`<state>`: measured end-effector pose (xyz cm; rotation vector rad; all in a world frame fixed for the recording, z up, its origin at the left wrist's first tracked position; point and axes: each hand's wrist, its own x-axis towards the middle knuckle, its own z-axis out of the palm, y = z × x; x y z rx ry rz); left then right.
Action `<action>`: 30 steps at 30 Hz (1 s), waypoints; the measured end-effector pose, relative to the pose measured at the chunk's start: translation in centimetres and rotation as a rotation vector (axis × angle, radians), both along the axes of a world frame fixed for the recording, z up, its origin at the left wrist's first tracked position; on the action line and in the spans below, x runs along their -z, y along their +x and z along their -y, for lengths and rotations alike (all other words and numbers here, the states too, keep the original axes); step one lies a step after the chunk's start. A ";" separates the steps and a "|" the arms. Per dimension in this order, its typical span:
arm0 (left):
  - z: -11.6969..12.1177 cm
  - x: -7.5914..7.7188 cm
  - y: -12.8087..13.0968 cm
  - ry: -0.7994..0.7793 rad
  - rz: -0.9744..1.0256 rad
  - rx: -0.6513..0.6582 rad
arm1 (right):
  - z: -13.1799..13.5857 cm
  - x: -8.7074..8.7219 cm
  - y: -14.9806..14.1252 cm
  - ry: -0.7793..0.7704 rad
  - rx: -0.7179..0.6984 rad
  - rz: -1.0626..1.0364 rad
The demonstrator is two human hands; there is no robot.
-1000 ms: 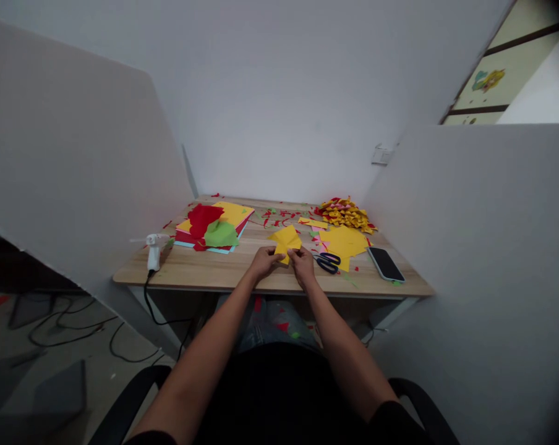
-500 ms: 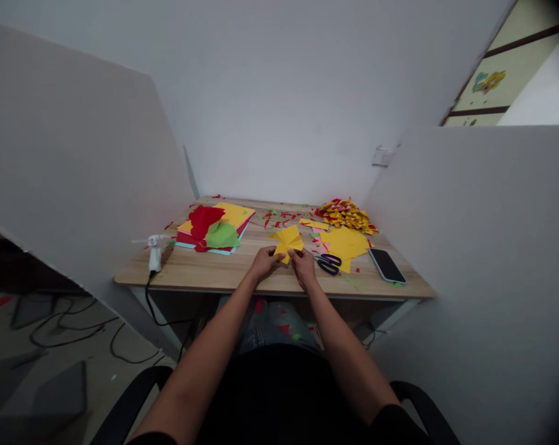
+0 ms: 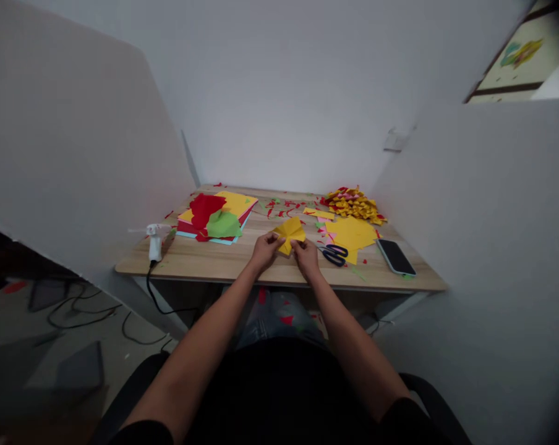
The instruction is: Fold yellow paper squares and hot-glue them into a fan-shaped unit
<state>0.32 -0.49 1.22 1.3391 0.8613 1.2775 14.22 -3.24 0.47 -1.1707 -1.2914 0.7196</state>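
Note:
A creased piece of yellow paper (image 3: 290, 229) is held between my two hands, just above the front middle of the table. My left hand (image 3: 265, 251) pinches its left side with thumb and fingers. On the right side, my right hand (image 3: 305, 254) grips it the same way, thumb on top. Fold lines run across the paper and its upper part fans outward. Close to the right of my right hand lie scissors with dark handles (image 3: 335, 254); their blades are partly hidden near the hand. Beyond them rest yellow paper sheets (image 3: 351, 233).
Stacked coloured paper (image 3: 240, 204) with red and green scraps lies on the left. A white glue gun (image 3: 154, 244) stands at the table's left edge, its cable hanging down. A pile of folded yellow pieces (image 3: 354, 204) sits back right, a phone (image 3: 396, 257) front right. Partitions flank the table (image 3: 214, 262).
The camera view has shifted slightly. The yellow paper's upper part looks less spread than before, and both hands keep their hold on it. Other things stay in place on the table.

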 end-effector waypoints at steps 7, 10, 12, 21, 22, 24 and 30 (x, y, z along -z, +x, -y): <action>-0.2 0.3 -2.9 -0.064 -0.164 -0.043 | 1.6 -2.4 3.2 0.035 0.191 0.201; -0.2 -0.3 -3.8 -0.094 -0.227 -0.044 | 1.2 -4.1 3.3 0.080 0.038 0.371; -0.1 -1.1 -4.1 -0.088 -0.258 -0.070 | 0.4 -4.6 2.6 0.075 -0.103 0.476; 4.0 -4.1 -5.4 0.317 -0.743 -0.177 | -0.4 -5.2 2.2 0.007 -0.339 0.943; 4.6 -4.5 -5.6 0.392 -0.862 -0.109 | -0.1 -5.7 2.2 -0.011 -0.384 0.982; 5.6 -5.5 -6.4 0.490 -0.976 -0.036 | 0.3 -6.9 2.1 0.020 -0.408 0.993; 8.9 -7.3 -14.3 0.670 -0.801 -0.755 | 1.1 -9.1 1.8 0.265 -0.352 0.912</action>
